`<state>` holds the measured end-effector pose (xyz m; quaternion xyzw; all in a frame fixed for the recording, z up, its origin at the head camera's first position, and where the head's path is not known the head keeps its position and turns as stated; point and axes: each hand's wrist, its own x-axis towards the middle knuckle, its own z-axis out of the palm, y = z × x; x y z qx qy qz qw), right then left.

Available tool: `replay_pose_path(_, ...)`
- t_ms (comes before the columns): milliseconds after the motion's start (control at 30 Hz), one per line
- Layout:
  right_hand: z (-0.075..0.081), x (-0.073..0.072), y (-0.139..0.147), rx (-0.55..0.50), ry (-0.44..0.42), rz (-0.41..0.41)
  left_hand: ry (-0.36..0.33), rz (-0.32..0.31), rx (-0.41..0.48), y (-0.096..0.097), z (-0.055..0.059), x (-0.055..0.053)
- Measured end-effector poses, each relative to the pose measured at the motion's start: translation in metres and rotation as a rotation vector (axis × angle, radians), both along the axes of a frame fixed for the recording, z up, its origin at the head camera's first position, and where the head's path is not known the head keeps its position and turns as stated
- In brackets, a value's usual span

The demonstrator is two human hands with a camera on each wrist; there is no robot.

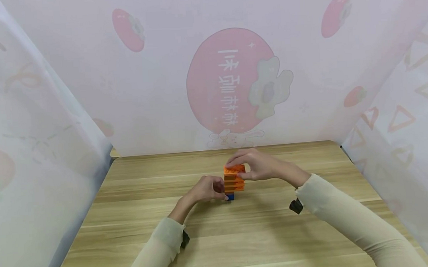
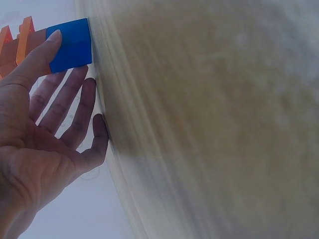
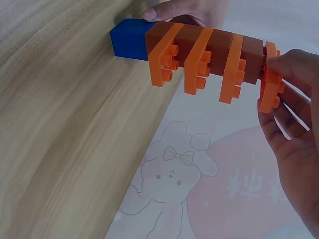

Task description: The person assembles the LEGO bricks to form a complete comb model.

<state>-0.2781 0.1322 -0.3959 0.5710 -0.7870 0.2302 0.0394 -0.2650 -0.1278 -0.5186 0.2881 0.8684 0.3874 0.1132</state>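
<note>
A tower of toy building bricks stands upright on the wooden table [image 1: 261, 235]. At its base is a blue brick [image 3: 130, 42], with brown bricks [image 3: 190, 41] and thin orange plates [image 3: 197, 62] alternating above it. The orange plates jut out to the right in the head view and carry studs. My left hand [image 1: 203, 188] pinches the tower low down, its thumb on the blue brick and its fingers on the far side. Up at the top, my right hand [image 1: 260, 165] pinches the uppermost orange plate [image 3: 270, 87] between thumb and fingers.
A pale printed curtain [image 1: 155, 92] rises behind the table's back edge, and similar sheets hang at the left [image 1: 38, 129] and right [image 1: 406, 101]. Small black devices show at both wrists, one under the right sleeve [image 1: 296, 206].
</note>
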Motion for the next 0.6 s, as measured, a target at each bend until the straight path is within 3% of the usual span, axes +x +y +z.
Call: replay_pose_path(600, -0.0063, 0.0025, -0.0078, -0.105, -0.007, -0.036, 0.013, -0.006, -0.004, -0.0001, 0.0013, 0.001)
